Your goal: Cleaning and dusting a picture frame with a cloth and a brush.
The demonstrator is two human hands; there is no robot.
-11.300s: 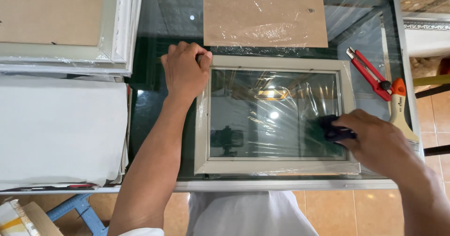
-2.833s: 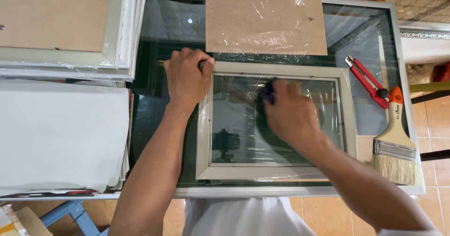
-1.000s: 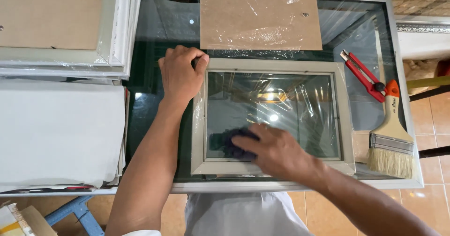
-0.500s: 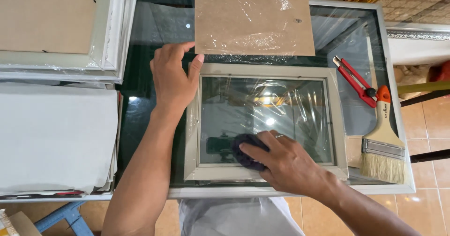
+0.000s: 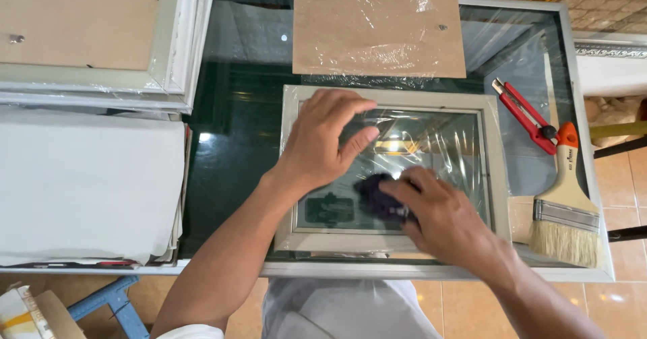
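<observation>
A pale grey picture frame (image 5: 497, 170) with a glass pane lies flat on the glass-topped table (image 5: 236, 143), loosely covered in clear plastic film. My left hand (image 5: 327, 137) rests flat on the upper left of the pane with its fingers spread. My right hand (image 5: 441, 211) presses a small dark cloth (image 5: 374, 197) onto the lower middle of the glass. The two hands are close together, the left thumb just above the cloth.
A brown backing board (image 5: 377, 25) under plastic film lies behind the frame. A red utility knife (image 5: 529, 116) and a wide paintbrush (image 5: 566, 197) lie at the right. Stacked frames (image 5: 94, 36) and white paper sheets (image 5: 87, 184) fill the left side.
My left hand has left the frame's top left corner and now lies flat on the glass. My right hand with the cloth has moved slightly up and right.
</observation>
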